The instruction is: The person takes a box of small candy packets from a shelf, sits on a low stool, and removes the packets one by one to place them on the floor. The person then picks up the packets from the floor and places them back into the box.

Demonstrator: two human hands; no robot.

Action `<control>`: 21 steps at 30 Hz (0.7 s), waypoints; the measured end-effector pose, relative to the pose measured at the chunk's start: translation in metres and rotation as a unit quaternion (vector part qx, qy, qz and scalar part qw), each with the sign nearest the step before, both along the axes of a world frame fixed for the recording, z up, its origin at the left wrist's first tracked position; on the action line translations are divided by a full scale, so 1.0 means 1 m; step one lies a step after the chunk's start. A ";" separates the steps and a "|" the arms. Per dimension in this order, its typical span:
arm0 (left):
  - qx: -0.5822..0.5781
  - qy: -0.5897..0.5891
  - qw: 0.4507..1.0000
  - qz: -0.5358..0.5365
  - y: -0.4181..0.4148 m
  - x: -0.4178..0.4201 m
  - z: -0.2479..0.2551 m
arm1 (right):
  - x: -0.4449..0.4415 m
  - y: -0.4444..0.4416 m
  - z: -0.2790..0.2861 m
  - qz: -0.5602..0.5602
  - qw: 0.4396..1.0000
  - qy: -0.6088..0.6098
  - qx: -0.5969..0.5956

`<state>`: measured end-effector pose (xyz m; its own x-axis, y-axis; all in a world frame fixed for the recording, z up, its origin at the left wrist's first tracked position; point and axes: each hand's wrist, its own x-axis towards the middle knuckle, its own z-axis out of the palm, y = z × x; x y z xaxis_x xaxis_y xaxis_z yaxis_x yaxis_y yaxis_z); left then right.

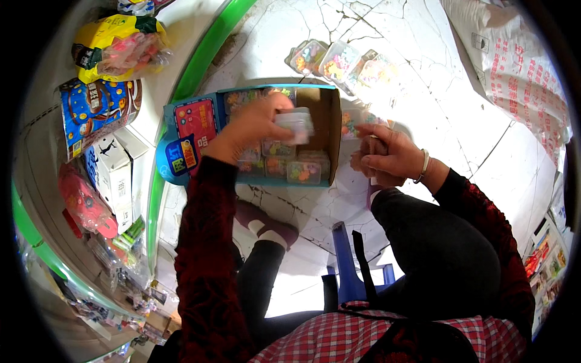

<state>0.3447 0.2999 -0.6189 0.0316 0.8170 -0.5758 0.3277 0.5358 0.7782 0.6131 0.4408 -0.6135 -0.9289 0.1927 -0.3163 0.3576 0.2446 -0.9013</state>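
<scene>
My left hand point(263, 120) grips a small stack of transparent plastic boxes point(297, 125), blurred, above an open cardboard display box point(336, 136). The display box has a blue printed flap point(186, 145) and lies on the floor. Inside it, small transparent boxes of colourful pieces point(303, 172) fill the left part and the near right corner; bare brown cardboard shows at the far right. To the right of the display box is my right hand point(386, 154), its fingers curled beside more small boxes point(350, 123) on the floor. Whether it holds anything is hidden.
More small boxes point(340, 61) lie on the cracked tile floor beyond. Left, a green-edged shelf point(181, 86) carries a yellow bag point(120, 47), a blue snack pack point(100, 113) and a white carton point(118, 177). A white printed sack point(513, 68) stands right. A blue stool point(349, 267) is beneath me.
</scene>
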 end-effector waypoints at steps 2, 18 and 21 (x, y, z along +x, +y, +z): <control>0.031 -0.111 0.992 0.058 0.006 0.035 0.019 | -0.001 -0.001 -0.004 -0.024 0.998 0.057 -0.017; -0.085 0.228 0.944 -0.224 -0.024 0.036 -0.063 | 0.075 0.105 -0.058 -0.277 0.935 -0.215 -0.054; -0.093 0.232 0.929 -0.271 -0.015 0.034 -0.069 | 0.065 0.112 -0.085 -0.270 0.937 -0.197 -0.105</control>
<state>0.3786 0.2852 -0.6876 0.1225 0.6392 -0.7592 0.8664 0.3042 0.3959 0.6783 0.5526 -0.6989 -0.5170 0.4968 -0.6971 0.6929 -0.2352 -0.6816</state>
